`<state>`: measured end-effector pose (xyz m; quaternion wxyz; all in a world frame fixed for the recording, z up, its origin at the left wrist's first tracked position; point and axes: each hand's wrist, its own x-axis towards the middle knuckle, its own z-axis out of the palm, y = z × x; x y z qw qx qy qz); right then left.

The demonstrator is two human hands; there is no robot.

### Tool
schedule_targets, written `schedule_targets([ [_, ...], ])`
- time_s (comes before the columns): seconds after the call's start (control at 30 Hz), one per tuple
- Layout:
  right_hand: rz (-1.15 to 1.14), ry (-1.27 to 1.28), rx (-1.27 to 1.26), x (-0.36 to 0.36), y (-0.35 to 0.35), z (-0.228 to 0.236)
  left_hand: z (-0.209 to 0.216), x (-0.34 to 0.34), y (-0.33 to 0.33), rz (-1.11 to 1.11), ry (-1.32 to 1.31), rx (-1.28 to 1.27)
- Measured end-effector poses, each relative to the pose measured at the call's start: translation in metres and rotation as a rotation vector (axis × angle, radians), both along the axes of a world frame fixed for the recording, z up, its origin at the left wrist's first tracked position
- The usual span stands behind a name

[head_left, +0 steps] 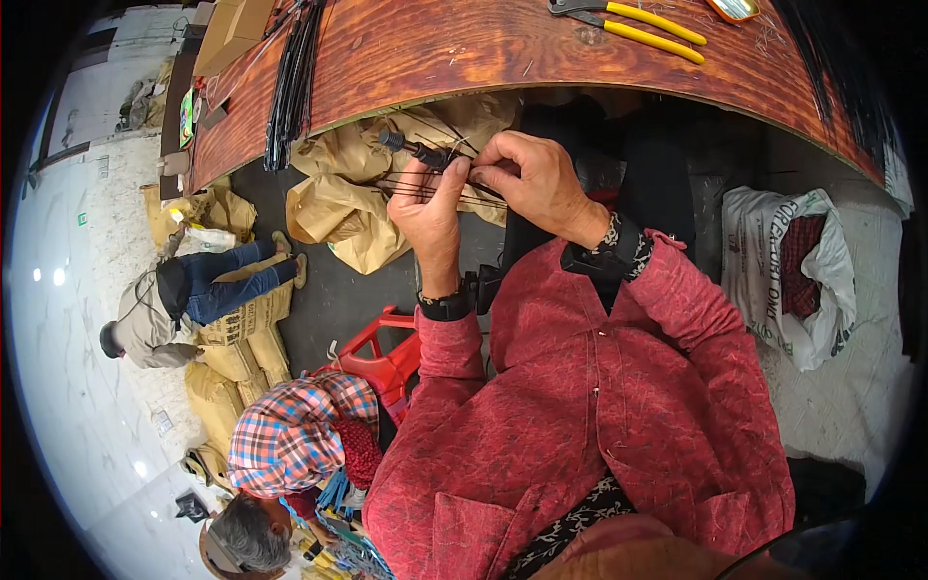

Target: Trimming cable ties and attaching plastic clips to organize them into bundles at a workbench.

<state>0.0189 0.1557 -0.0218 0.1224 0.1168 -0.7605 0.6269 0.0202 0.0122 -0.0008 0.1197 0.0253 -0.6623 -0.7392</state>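
My left hand (427,211) is closed around a black fitting (423,153) with a ridged, knob-like end pointing to the left. Several thin black rods (483,193) run out from between the hands, above a crumpled brown paper sack. Thumb and fingers of my right hand (543,182) are pinched together right beside the fitting, by the left thumb. A thin rod seems to lie in that pinch, though the fingers mostly hide it. Both hands are held just below the near edge of the wooden table (435,58).
Cutting pliers (652,29) with yellow handles lie on the table, between bundles of black strips (295,82) at left and right. A white woven sack (759,251) stands at right. A red stool (377,353), a seated person (290,435) and another person bending over sacks are at left.
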Motion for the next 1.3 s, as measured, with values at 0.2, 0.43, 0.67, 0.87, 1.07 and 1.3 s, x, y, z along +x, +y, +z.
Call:
schedule_targets([
  [0.2,-0.011,0.014,0.022,0.004,0.004,0.005,0.001,0.000,-0.007,-0.072,0.018,-0.078],
  [0.43,-0.044,0.127,0.197,0.010,0.010,0.013,0.008,0.002,0.000,-0.092,0.006,-0.072],
  [0.67,-0.054,0.160,0.214,0.007,0.029,0.032,0.000,0.004,-0.012,-0.197,0.023,-0.056],
  [0.87,0.096,0.054,0.075,0.003,0.039,0.023,-0.003,0.007,-0.022,-0.320,-0.008,-0.026],
  [1.07,0.177,-0.012,-0.008,0.002,0.033,0.010,-0.007,0.004,-0.028,-0.426,0.057,0.075],
  [1.3,0.198,0.131,0.079,0.000,0.030,0.005,-0.017,0.001,-0.031,-0.425,0.127,0.120],
])
